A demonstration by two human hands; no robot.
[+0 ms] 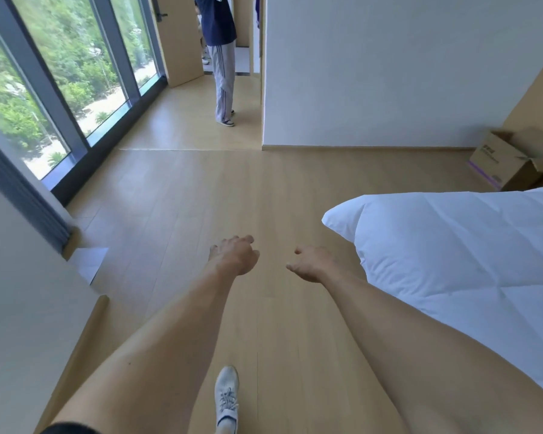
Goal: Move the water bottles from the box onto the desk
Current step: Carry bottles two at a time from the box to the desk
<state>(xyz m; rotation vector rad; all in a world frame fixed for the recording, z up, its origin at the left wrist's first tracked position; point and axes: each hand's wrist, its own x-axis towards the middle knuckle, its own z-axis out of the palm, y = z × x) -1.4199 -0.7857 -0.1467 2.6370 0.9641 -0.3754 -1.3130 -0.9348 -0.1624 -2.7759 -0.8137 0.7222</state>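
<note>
A: What are the hands doing?

B: Both reach out over the floor [201,189] and grasp nothing. The left hand [234,255] has loosely curled fingers; the right hand [312,263] hangs relaxed, thumb out.

A: Where's the box?

B: The box [511,162] sits on the floor far ahead and to the right of the right hand, past the corner of the bed [458,255], against the wall [389,73]. Its flaps stand open.

A: Any bottles in it?

B: I can't tell; the inside is hidden from here. No desk shows either.

A: So the step in hand?

B: Getting to the box, I'd judge. Best to round the bed corner, face the open top, and look in before reaching. Another person [221,57] stands far ahead of the left hand, well clear of that path.
</note>
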